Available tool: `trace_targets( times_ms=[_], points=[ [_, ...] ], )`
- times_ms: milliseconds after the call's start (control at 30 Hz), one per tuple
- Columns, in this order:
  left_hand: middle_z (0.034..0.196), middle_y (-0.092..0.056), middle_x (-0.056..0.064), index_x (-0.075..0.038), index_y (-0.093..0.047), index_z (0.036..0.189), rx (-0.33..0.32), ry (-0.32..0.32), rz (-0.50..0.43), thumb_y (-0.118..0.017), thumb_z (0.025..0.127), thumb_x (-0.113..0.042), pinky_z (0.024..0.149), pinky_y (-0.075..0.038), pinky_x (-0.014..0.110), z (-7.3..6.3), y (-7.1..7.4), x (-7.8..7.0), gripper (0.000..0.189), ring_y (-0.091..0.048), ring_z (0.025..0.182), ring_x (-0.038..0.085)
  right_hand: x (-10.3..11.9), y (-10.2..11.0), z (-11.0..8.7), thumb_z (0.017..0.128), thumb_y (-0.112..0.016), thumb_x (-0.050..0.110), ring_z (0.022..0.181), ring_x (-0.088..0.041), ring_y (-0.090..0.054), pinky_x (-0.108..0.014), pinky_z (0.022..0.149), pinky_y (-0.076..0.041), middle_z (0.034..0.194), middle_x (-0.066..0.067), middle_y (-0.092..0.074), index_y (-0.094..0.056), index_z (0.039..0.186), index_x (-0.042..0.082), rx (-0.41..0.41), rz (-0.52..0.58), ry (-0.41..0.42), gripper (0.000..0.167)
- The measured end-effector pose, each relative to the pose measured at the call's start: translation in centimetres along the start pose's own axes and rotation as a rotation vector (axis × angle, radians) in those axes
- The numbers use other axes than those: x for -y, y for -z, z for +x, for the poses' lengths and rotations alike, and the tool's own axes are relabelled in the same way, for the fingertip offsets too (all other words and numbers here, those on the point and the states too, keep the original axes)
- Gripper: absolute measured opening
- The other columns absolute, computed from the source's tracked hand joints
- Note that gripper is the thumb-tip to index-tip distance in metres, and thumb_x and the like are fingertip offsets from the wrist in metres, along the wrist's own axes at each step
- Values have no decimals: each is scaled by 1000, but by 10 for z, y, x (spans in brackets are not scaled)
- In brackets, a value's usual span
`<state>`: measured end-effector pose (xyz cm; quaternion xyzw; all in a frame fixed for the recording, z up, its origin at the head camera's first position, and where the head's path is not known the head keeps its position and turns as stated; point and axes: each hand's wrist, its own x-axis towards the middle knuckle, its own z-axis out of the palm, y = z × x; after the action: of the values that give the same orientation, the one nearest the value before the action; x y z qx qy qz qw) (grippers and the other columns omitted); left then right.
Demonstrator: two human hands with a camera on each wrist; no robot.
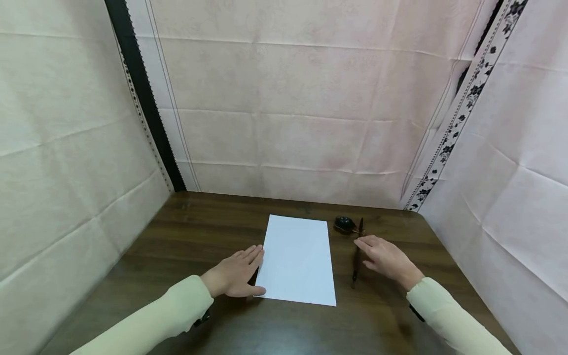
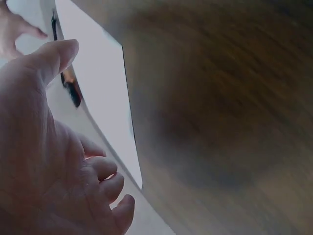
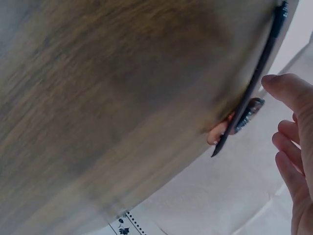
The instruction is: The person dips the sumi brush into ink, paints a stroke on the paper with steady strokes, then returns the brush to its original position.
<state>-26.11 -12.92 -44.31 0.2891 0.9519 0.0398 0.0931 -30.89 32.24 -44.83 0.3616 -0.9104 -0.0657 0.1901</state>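
Observation:
A blank white sheet of paper (image 1: 297, 261) lies on the dark wooden table. My left hand (image 1: 237, 273) is spread at its left edge, thumb by the near left corner. To the right of the sheet lies a dark slender stick (image 1: 356, 266) with a pointed far end, like a writing brush. My right hand (image 1: 388, 259) reaches over it from the right, fingers relaxed and thumb apart from the forefinger. In the right wrist view the stick (image 3: 254, 81) crosses a small glossy dark object with a copper-coloured end (image 3: 217, 133), and the fingertips are beside the stick.
The small glossy black object (image 1: 344, 224) sits near the far right corner of the sheet. Pale cloth (image 1: 288, 118) hangs behind the table's back edge and along both sides. Wooden tabletop (image 1: 199, 222) extends left of the paper.

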Motion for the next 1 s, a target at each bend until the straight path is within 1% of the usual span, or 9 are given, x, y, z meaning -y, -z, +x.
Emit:
trace_targets(
  times_ms=[133, 200, 400, 600, 733, 867, 1000],
  points=[
    [176, -25, 15, -1, -29, 165, 12, -25, 20, -59, 96, -67, 131, -30, 49, 3, -6, -8, 100, -25, 164, 31, 2, -14, 3, 79, -93, 11, 116, -33, -72, -47, 97, -61, 129, -18, -74, -70, 130, -3, 1, -18, 23, 58],
    [176, -25, 16, -1, -29, 165, 23, -29, 9, -59, 96, -68, 131, -29, 50, 4, -8, -9, 101, -25, 164, 31, 3, -19, 4, 78, -93, 10, 116, -33, -73, -46, 97, -61, 128, -18, -74, -71, 129, -2, -4, -30, 31, 57],
    [177, -23, 14, -2, -28, 166, 63, 6, -32, -57, 97, -70, 132, -28, 48, 6, -15, -7, 101, -22, 165, 30, 5, -27, 6, 80, -91, 6, 115, -33, -73, -45, 97, -61, 127, -17, -74, -71, 128, -2, -4, -50, 43, 53],
    [177, -22, 14, -2, -28, 166, 78, -2, -37, -56, 98, -69, 132, -28, 47, 9, -19, -6, 100, -22, 165, 29, 1, -31, 4, 80, -90, 4, 114, -32, -74, -44, 95, -62, 125, -16, -75, -72, 126, 0, -11, -76, 47, 49],
    [177, -22, 14, -2, -28, 166, 80, 1, -23, -57, 98, -70, 132, -29, 46, 9, -19, -7, 100, -23, 165, 29, -3, -33, 4, 80, -89, 4, 111, -30, -75, -42, 93, -63, 122, -14, -76, -74, 123, 1, -27, -80, 81, 46],
    [177, -24, 15, -2, -29, 165, 71, 5, -22, -58, 97, -69, 132, -30, 46, 10, -18, -9, 100, -24, 165, 29, -9, -34, 5, 82, -88, 2, 108, -27, -76, -40, 91, -63, 118, -12, -78, -76, 119, 2, -27, -75, 120, 39],
    [177, -23, 14, -2, -29, 166, 74, 11, -20, -58, 97, -70, 132, -30, 45, 9, -17, -9, 101, -23, 165, 29, -13, -34, 7, 82, -87, 0, 106, -24, -76, -38, 91, -63, 115, -10, -79, -78, 115, 4, -18, -124, 185, 35]
  ],
)
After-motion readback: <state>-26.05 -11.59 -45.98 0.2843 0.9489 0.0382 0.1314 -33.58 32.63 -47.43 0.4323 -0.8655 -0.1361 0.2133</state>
